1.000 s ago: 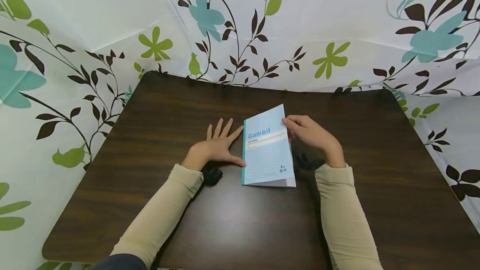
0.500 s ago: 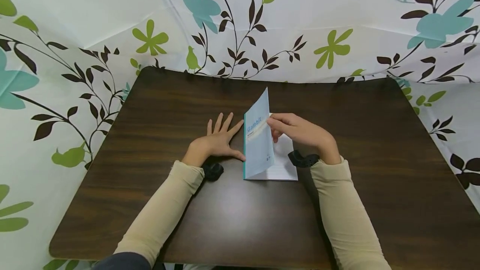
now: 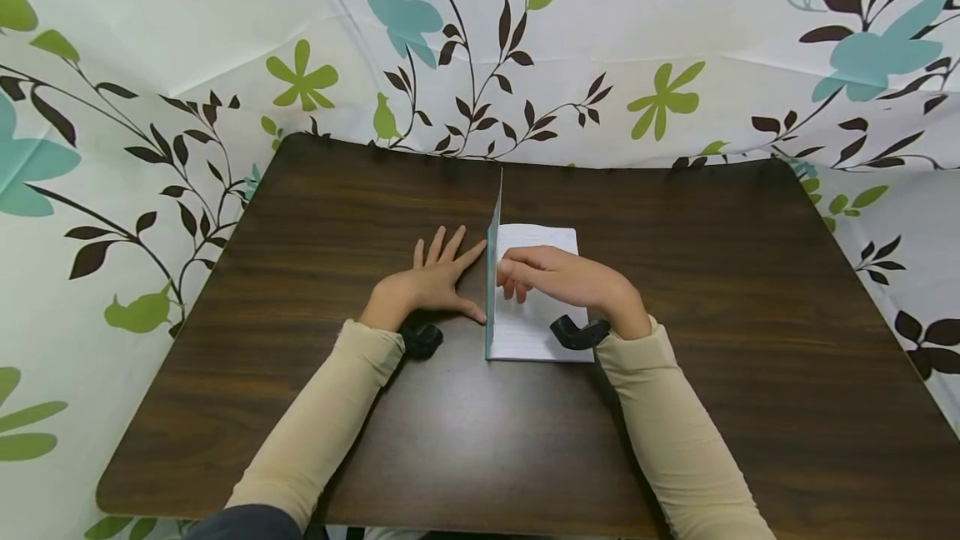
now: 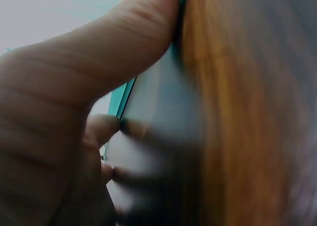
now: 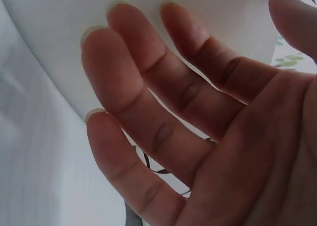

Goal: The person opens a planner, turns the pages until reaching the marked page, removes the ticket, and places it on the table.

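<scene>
The notebook [image 3: 532,332] lies near the middle of the desk [image 3: 375,457], its cover [image 3: 496,223] standing nearly upright along the spine [image 4: 118,99] and its lined page bared; opening it looks about half done, the lift made, while laying the cover over to the left is not yet done. The left hand [image 3: 427,286] rests beside it with fingers spread, thumb and forefinger at the spine; the right hand [image 3: 558,277] is over the page, fingers loosely bent, clasping nothing, tips at the cover's inner side, though I cannot tell whether all touch.
</scene>
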Tool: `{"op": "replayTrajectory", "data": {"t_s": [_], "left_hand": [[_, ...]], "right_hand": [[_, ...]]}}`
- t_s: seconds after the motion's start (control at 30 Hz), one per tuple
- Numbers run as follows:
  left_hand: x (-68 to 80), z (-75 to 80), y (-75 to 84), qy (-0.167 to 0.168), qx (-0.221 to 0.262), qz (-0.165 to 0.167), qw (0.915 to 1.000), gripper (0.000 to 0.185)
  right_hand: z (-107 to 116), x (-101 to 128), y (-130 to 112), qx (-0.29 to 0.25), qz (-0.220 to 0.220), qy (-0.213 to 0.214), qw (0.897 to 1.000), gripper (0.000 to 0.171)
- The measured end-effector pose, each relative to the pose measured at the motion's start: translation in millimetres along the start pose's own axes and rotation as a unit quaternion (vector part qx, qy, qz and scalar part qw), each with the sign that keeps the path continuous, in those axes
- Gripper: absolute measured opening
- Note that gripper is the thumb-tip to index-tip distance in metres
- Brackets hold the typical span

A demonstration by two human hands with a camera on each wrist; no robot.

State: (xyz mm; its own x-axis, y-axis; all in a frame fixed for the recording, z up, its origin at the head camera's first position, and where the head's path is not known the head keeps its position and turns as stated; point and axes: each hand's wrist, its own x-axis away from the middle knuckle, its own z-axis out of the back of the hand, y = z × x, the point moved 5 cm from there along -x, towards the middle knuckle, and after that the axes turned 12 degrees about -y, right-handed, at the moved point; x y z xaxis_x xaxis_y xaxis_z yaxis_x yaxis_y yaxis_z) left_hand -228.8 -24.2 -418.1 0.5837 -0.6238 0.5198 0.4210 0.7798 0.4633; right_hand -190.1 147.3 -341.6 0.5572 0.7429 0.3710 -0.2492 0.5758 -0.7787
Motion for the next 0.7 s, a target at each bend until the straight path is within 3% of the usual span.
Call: {"op": "replayTrajectory", "data": {"t_s": [0.13, 0.27, 0.4, 0.57, 0.7], "left_hand": [[2.2, 7.6, -7.0, -0.004, 0.017, -0.026, 0.9995, 0.104], [15.5, 23.1, -22.3, 0.001, 0.084, -0.049, 0.9953, 0.086], [37.1, 40.8, -30.7, 0.021, 0.163, -0.075, 0.9836, 0.071], [56.9, 52.3, -24.6, 0.018, 0.217, -0.121, 0.9685, 0.066], [62.6, 51.6, -24.4, 0.004, 0.228, -0.084, 0.9702, 0.071]], "right_hand": [[-5.4, -4.5, -1.0, 0.025, -0.012, -0.006, 1.0, 0.043], [-13.5, -13.7, -1.7, 0.021, -0.003, -0.02, 1.0, 0.041], [-21.8, -22.9, -0.4, 0.022, 0.008, -0.042, 0.999, 0.041], [-27.6, -26.5, 5.8, 0.009, -0.008, -0.065, 0.998, 0.038], [-27.9, -26.0, 9.3, -0.002, -0.017, -0.069, 0.997, 0.038]]}}
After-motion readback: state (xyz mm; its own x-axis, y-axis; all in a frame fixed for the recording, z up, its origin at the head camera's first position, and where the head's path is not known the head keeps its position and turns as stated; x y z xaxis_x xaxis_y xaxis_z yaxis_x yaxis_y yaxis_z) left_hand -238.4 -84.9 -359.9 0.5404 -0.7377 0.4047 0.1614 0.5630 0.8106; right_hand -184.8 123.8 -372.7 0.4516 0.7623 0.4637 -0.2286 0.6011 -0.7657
